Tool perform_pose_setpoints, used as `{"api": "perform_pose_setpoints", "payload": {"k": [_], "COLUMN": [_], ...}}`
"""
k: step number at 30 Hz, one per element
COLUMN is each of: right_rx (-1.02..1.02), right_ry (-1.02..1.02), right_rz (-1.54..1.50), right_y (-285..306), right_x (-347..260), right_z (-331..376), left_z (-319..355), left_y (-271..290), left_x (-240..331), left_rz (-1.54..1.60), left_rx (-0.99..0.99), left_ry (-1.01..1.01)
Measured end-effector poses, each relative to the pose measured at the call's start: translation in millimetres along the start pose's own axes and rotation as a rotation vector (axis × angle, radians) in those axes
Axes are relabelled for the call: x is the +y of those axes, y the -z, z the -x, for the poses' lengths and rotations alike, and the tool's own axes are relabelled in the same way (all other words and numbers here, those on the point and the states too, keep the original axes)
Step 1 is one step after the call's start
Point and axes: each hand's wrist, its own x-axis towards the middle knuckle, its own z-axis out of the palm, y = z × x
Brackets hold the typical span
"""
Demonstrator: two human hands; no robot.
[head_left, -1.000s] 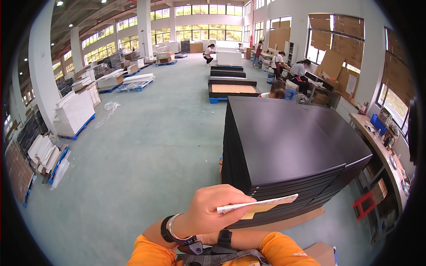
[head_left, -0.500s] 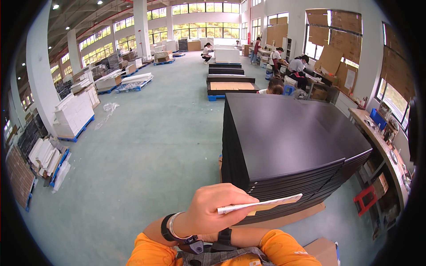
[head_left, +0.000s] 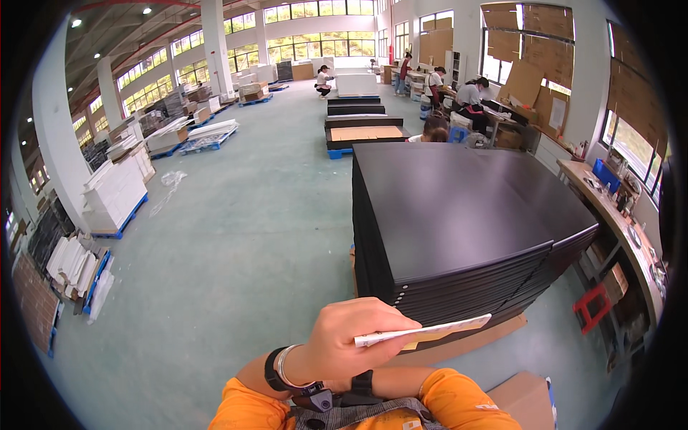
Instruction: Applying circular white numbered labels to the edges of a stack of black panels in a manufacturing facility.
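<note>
My left hand (head_left: 355,337) is closed on a thin, flat white sheet (head_left: 459,326), pinched between thumb and fingers. I see the sheet almost edge-on; part of its underside is yellowish, and its kind is unclear. A dark band and a silvery bracelet circle that wrist. My right forearm (head_left: 405,381) crosses low in front of me, with a black strap at the wrist. The fingers of my right hand are hidden behind my left forearm. Just beyond the sheet stands a tall stack of black panels (head_left: 466,208); neither hand visibly grips it.
A workbench (head_left: 609,208) with tools runs along the right, a red stool (head_left: 593,308) beside it. Cardboard (head_left: 527,401) lies near my right side. Several people work farther back, one head (head_left: 435,130) just behind the stack. White panels on blue pallets (head_left: 118,197) stand left.
The view has shifted slightly, so the black stack sits a little farther left in it. My left hand keeps its hold on the sheet.
</note>
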Motion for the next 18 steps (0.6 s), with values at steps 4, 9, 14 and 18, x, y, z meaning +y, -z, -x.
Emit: {"api": "perform_pose_setpoints", "payload": {"k": [4, 9, 14, 18], "right_rx": [0.029, 0.221, 0.605, 0.796], "right_ry": [0.032, 0.046, -0.09, -0.057], "right_rz": [0.022, 0.114, 0.37, 0.525], "right_y": [6, 27, 29, 22], "right_x": [-6, -14, -21, -35], "right_z": [9, 40, 106, 155], "left_z": [2, 15, 44, 71], "left_y": [-3, 1, 18, 25], "left_x": [2, -12, -26, -54], "left_rz": [-0.027, -0.055, -0.164, -0.235], "left_rx": [0.0, 0.022, 0.095, 0.125], "left_ry": [0.037, 0.099, 0.371, 0.591]}}
